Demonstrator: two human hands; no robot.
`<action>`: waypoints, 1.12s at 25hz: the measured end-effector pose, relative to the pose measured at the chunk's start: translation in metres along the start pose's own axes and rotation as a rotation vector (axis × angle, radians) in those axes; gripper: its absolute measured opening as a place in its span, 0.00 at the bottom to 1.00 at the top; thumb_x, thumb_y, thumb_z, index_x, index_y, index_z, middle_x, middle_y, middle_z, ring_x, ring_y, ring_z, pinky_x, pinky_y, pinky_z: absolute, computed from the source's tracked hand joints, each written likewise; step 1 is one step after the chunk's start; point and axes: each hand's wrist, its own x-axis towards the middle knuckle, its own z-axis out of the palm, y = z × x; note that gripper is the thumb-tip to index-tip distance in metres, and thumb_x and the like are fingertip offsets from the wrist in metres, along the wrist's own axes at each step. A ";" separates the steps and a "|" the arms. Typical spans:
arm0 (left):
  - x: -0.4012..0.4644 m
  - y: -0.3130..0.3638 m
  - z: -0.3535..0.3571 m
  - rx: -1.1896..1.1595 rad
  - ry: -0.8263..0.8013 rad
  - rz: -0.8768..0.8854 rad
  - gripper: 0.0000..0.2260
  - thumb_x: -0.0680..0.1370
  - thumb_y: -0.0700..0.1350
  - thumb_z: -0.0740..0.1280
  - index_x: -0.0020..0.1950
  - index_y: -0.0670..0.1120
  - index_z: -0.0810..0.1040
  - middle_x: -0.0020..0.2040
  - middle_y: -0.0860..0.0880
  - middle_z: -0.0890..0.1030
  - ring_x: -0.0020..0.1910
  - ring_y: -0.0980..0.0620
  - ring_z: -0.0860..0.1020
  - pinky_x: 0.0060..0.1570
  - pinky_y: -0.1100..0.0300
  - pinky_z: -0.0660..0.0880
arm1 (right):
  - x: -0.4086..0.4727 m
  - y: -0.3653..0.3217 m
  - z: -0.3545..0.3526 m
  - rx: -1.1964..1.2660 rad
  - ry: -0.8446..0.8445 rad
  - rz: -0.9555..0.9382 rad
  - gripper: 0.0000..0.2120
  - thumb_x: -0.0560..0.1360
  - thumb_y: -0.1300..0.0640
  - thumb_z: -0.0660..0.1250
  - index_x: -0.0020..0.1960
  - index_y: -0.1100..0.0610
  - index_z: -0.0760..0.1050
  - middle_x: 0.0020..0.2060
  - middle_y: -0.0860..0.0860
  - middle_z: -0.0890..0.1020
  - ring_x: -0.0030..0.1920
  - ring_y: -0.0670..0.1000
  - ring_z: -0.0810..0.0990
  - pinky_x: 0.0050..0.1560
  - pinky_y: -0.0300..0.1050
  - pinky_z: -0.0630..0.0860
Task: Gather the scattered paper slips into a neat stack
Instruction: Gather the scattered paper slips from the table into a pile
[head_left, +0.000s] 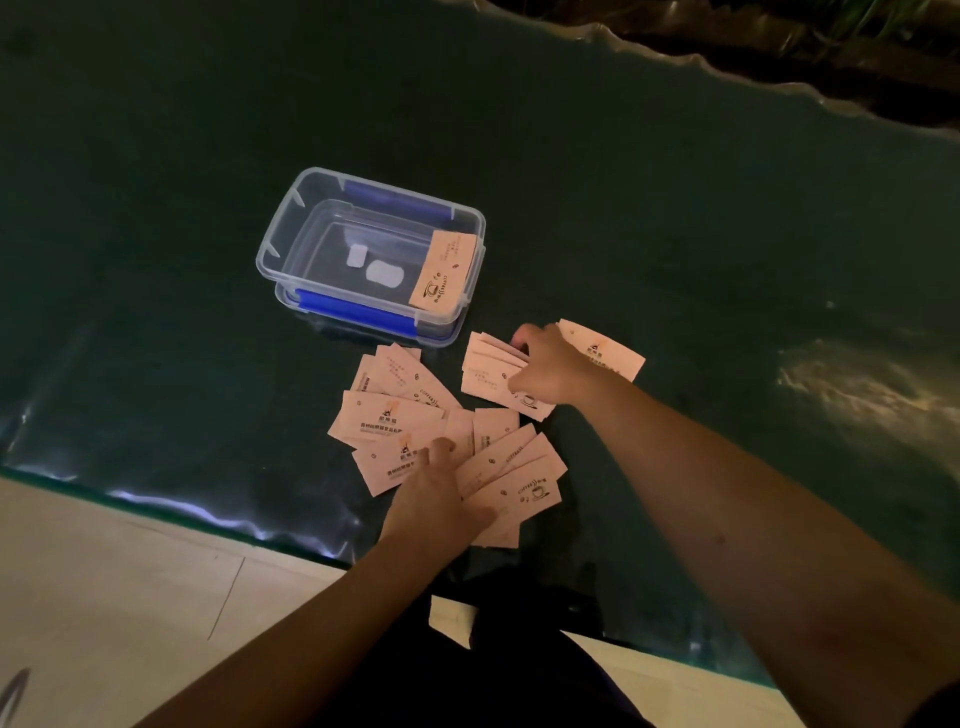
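Note:
Several pink paper slips printed with a coffee logo lie fanned out on the dark green table top. My left hand (441, 499) presses flat on the near cluster of slips (395, 415), fingers spread over them. My right hand (550, 369) rests on a smaller overlapping bunch of slips (488, 364) further right, fingers curled around their edges. One slip (618, 348) pokes out from behind the right hand. Another single slip (444, 273) leans against the inner right wall of the clear box.
A clear plastic box (291, 228) with blue clips stands just beyond the slips, open, holding two small white pieces. The table's near edge (182, 514) runs diagonally; pale floor tiles lie below it. Dark clutter lies past the far edge.

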 end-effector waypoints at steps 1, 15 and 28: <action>-0.002 -0.002 0.001 -0.048 -0.009 -0.034 0.38 0.70 0.57 0.79 0.73 0.53 0.61 0.64 0.53 0.73 0.60 0.52 0.77 0.51 0.57 0.78 | -0.003 0.001 -0.001 0.038 0.020 -0.022 0.24 0.77 0.62 0.74 0.69 0.51 0.72 0.68 0.56 0.75 0.60 0.55 0.79 0.54 0.50 0.80; -0.033 -0.024 0.036 -0.214 -0.008 -0.074 0.03 0.77 0.54 0.71 0.46 0.59 0.78 0.42 0.60 0.82 0.39 0.63 0.80 0.33 0.69 0.70 | -0.098 0.037 -0.011 -0.330 -0.473 -0.228 0.18 0.78 0.62 0.68 0.57 0.40 0.81 0.52 0.40 0.80 0.52 0.49 0.83 0.49 0.49 0.82; -0.051 -0.012 0.057 -0.486 0.066 -0.140 0.19 0.79 0.56 0.72 0.62 0.60 0.64 0.43 0.54 0.84 0.35 0.60 0.82 0.27 0.70 0.72 | -0.093 0.045 0.040 -0.741 -0.344 -0.532 0.30 0.73 0.56 0.78 0.73 0.49 0.73 0.86 0.52 0.54 0.86 0.56 0.49 0.85 0.60 0.47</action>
